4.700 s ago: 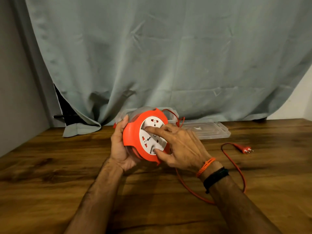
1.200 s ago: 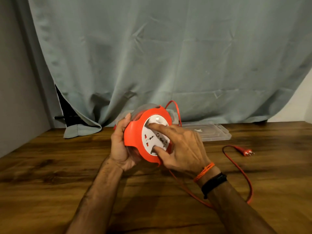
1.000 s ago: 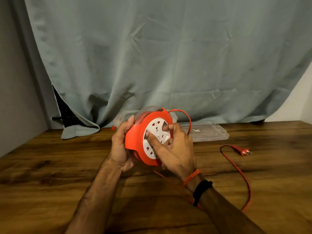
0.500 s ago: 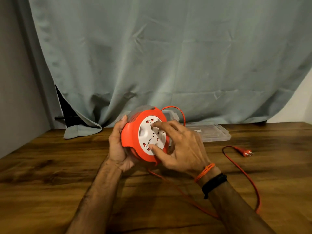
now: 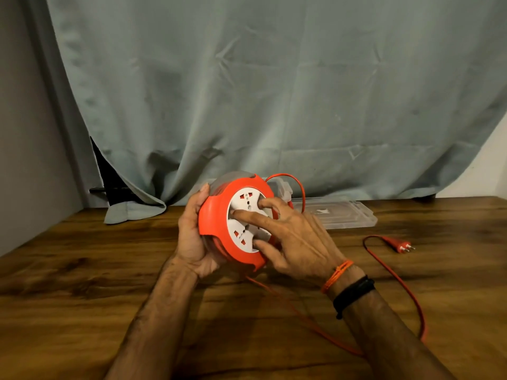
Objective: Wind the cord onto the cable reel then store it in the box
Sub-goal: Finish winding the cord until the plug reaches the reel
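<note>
An orange cable reel [image 5: 216, 223] with a white socket face [image 5: 248, 218] stands on edge above the wooden table. My left hand [image 5: 192, 234] grips its rim from the left. My right hand [image 5: 290, 239] lies on the socket face, fingers spread and pressing on it. The orange cord [image 5: 395, 286] runs from under the reel, across the table and round to its plug [image 5: 403, 246] at the right. A loop of cord [image 5: 299, 187] arches behind the reel.
A clear plastic box [image 5: 284, 189] stands behind the reel, mostly hidden. Its clear lid [image 5: 343, 215] lies flat to the right. A grey-green curtain [image 5: 274, 91] hangs along the back. A grey wall [image 5: 27, 160] bounds the table on the left.
My right hand has kept turning the socket face, fingers shifting around it. The cord on the table has changed shape. The plug stays near the same spot.
</note>
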Motion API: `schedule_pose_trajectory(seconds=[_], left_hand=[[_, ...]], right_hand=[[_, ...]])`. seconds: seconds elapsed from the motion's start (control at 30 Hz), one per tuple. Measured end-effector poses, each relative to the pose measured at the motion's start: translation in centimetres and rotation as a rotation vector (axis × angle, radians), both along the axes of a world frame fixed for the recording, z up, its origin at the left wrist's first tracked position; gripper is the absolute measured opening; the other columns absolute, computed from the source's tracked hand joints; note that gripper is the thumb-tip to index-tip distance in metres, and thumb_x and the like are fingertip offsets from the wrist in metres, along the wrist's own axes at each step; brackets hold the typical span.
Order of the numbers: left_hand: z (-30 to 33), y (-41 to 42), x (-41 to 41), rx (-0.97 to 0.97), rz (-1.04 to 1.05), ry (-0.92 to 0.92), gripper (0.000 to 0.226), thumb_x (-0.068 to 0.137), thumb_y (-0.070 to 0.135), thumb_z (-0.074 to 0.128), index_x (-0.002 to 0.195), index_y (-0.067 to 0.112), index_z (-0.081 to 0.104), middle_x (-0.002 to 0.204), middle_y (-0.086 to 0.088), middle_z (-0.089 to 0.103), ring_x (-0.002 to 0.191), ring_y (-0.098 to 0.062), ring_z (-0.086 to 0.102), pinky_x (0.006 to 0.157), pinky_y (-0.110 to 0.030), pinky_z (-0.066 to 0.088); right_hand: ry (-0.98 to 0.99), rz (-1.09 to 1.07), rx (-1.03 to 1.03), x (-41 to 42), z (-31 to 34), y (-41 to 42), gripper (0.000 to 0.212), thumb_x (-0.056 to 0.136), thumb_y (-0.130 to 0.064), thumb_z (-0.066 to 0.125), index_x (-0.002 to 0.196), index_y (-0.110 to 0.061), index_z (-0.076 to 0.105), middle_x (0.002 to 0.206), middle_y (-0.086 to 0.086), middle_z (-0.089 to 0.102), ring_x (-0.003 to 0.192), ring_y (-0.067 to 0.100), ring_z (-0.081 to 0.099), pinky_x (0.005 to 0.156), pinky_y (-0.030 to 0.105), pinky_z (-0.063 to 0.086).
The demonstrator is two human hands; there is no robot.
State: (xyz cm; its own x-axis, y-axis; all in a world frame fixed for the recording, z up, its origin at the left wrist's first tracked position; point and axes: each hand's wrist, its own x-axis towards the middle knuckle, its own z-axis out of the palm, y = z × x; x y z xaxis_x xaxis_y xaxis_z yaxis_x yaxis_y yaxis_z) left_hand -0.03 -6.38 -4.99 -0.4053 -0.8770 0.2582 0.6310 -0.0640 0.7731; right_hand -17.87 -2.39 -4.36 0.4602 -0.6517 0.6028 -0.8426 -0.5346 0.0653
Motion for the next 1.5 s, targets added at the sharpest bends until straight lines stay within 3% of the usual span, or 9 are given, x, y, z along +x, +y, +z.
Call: schedule_pose_trajectory(seconds=[0.2,0.33,0.5,0.6,0.77,0.97,1.17,1.37,1.5], left_hand=[[0.1,0.1,-0.3,-0.027,0.003,-0.016,0.074,0.085,0.061,0.046,0.129,0.004,0.063,0.124,-0.025,0.065,0.110,-0.037,0.065,0.090,-0.050,0.056],[-0.2,0.0,-0.7,-0.089,0.039,-0.045,0.061,0.085,0.054,0.049,0.118,0.008,0.071,0.118,-0.023,0.070,0.109,-0.035,0.067,0.092,-0.049,0.056],[-0.1,0.2,-0.8,-0.129,0.039,-0.111,0.061,0.073,0.056,0.069,0.113,0.010,0.074,0.112,-0.022,0.072,0.103,-0.036,0.069,0.081,-0.046,0.058],[-0.1,0.3,-0.9,-0.152,-0.003,-0.141,0.072,0.068,0.060,0.072,0.120,0.009,0.070,0.113,-0.028,0.067,0.101,-0.042,0.057,0.082,-0.050,0.051],[-0.3,-0.1,-0.5,-0.136,-0.022,-0.067,0.072,0.074,0.061,0.063,0.123,0.008,0.068,0.120,-0.026,0.067,0.107,-0.044,0.062,0.090,-0.054,0.051],[-0.3,-0.3,0.1,-0.062,-0.012,0.050,0.068,0.089,0.058,0.044,0.128,0.006,0.064,0.127,-0.024,0.065,0.115,-0.038,0.064,0.090,-0.050,0.056],[-0.3,-0.5,0.2,-0.032,-0.009,0.014,0.070,0.088,0.060,0.044,0.126,0.007,0.066,0.125,-0.024,0.066,0.114,-0.038,0.064,0.096,-0.053,0.053],[-0.2,-0.4,0.1,-0.019,-0.025,-0.010,0.072,0.086,0.061,0.044,0.125,0.004,0.067,0.124,-0.025,0.066,0.112,-0.037,0.065,0.095,-0.052,0.053],[-0.4,-0.3,-0.3,-0.010,0.001,-0.024,0.066,0.086,0.058,0.045,0.116,0.007,0.073,0.119,-0.024,0.069,0.109,-0.037,0.067,0.089,-0.050,0.057]], right_hand=[[-0.081,-0.007,-0.111,0.3,-0.1,0.2,0.061,0.080,-0.044,0.058,0.137,-0.051,0.040,0.119,-0.001,0.059,0.081,0.028,0.067,0.062,0.035,0.050],[-0.517,-0.064,-0.089,1.5,-0.6,0.5,0.057,0.068,-0.056,0.069,0.121,-0.039,0.059,0.076,-0.005,0.073,0.077,0.018,0.069,0.076,0.032,0.051],[-1.148,-0.142,0.359,3.5,-0.6,0.3,0.057,0.061,-0.058,0.077,0.101,-0.023,0.058,0.085,0.010,0.072,0.062,0.030,0.070,0.047,0.031,0.055],[-1.362,-0.036,0.599,3.2,-0.3,0.2,0.050,0.073,-0.047,0.079,0.102,-0.017,0.051,0.059,0.014,0.072,0.037,0.026,0.064,0.041,0.029,0.051],[-1.217,-0.023,0.466,3.3,-0.3,0.1,0.049,0.078,-0.058,0.071,0.104,-0.019,0.058,0.055,0.004,0.071,0.042,0.022,0.067,0.049,0.039,0.059],[-0.457,-0.063,-0.177,1.4,-0.1,0.7,0.050,0.077,-0.059,0.067,0.118,-0.030,0.061,0.087,-0.008,0.076,0.072,0.013,0.071,0.064,0.027,0.054],[-0.143,0.005,-0.046,0.6,-0.1,0.5,0.062,0.083,-0.050,0.055,0.143,-0.039,0.044,0.127,-0.004,0.063,0.099,0.023,0.066,0.077,0.038,0.054],[-0.013,0.011,-0.011,0.2,-0.1,-0.2,0.065,0.088,-0.052,0.046,0.149,-0.049,0.022,0.129,-0.004,0.057,0.101,0.023,0.063,0.078,0.038,0.053],[-0.094,0.017,-0.139,0.4,-0.5,-0.1,0.063,0.080,-0.048,0.056,0.141,-0.046,0.041,0.108,-0.005,0.069,0.086,0.025,0.068,0.065,0.037,0.053]])
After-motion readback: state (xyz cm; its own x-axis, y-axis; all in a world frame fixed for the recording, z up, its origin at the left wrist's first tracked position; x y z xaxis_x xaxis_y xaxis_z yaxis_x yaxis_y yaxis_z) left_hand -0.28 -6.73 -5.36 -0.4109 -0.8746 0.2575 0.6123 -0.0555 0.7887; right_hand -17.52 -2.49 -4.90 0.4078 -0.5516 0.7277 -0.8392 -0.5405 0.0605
